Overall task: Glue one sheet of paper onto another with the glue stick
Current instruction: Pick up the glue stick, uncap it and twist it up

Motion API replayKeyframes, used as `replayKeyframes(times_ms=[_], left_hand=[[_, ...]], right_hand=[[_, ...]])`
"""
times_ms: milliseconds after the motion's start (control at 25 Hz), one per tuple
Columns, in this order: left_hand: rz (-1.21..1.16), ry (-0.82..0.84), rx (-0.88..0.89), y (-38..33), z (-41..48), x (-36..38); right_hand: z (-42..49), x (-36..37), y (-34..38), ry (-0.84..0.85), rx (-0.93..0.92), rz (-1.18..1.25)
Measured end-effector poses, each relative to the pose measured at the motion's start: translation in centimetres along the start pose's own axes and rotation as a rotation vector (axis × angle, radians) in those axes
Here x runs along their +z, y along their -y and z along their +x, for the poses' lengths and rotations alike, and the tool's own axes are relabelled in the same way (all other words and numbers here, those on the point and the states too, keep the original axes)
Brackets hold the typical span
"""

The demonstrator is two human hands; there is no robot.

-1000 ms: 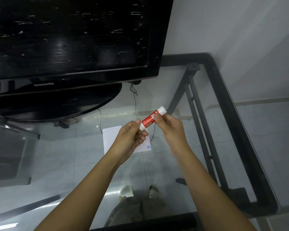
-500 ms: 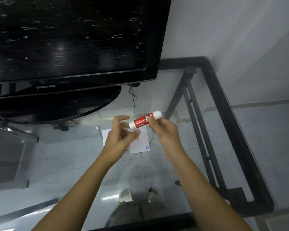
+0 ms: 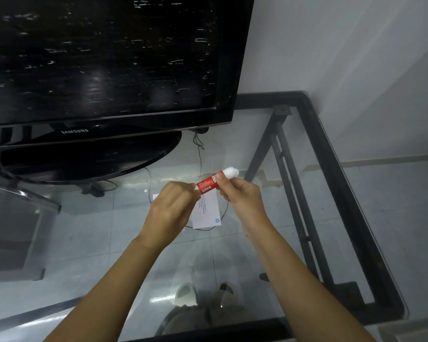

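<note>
A red and white glue stick (image 3: 211, 183) is held above the glass table, tilted with its white end up to the right. My right hand (image 3: 242, 196) pinches its upper half. My left hand (image 3: 169, 208) closes its fingers around the lower left end. Beneath both hands lies a white sheet of paper (image 3: 206, 213) with small print and a blue logo at its corner; my left hand hides most of it. I cannot tell whether a second sheet lies under it.
A black television (image 3: 104, 67) on an oval base (image 3: 89, 161) stands at the back left of the glass table (image 3: 331, 154), which has a black frame. A thin cable (image 3: 200, 154) runs down behind the paper. My feet show through the glass.
My left hand, open with fingers spread half a second ago, has closed on the lower end of the glue stick again. Both hands and the stick have stayed nearly in place.
</note>
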State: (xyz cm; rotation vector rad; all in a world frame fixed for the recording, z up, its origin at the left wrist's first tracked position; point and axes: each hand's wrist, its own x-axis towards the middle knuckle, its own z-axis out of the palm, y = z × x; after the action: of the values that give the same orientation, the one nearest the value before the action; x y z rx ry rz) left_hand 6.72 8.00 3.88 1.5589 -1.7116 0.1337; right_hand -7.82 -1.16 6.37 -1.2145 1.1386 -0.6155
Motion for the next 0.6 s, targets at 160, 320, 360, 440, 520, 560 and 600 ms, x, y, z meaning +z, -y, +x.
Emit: replayKeyframes(times_ms=[160, 320, 360, 440, 520, 560, 600], left_hand=[[-0.328, 0.114, -0.483, -1.4, 0.4, 0.0], [-1.155, 0.085, -1.182, -2.2, 1.1, 0.4], [-1.144, 0.068, -1.135, -2.0, 1.1, 0.4], [-0.977, 0.072, -0.917, -2.0, 1.3, -0.3], [-0.322, 0.054, -0.375, -0.9, 0.1, -0.3], [-0.001, 0.036, -0.066, -0.3, -0.2, -0.4], [0.203, 0.011, 0.196, 0.3, -0.3, -0.5]], right_hand=[[0.0, -0.1, -0.1, -0.002, 0.007, 0.016], [-0.1, -0.4, 0.0, -0.019, -0.024, -0.042], [-0.1, -0.4, 0.1, -0.016, -0.029, -0.042], [-0.1, -0.3, 0.2, -0.012, -0.024, -0.031], [0.0, -0.2, 0.1, -0.008, -0.003, -0.035], [0.1, -0.1, 0.1, -0.002, 0.006, -0.034], [0.1, 0.1, 0.1, 0.012, 0.011, -0.028]])
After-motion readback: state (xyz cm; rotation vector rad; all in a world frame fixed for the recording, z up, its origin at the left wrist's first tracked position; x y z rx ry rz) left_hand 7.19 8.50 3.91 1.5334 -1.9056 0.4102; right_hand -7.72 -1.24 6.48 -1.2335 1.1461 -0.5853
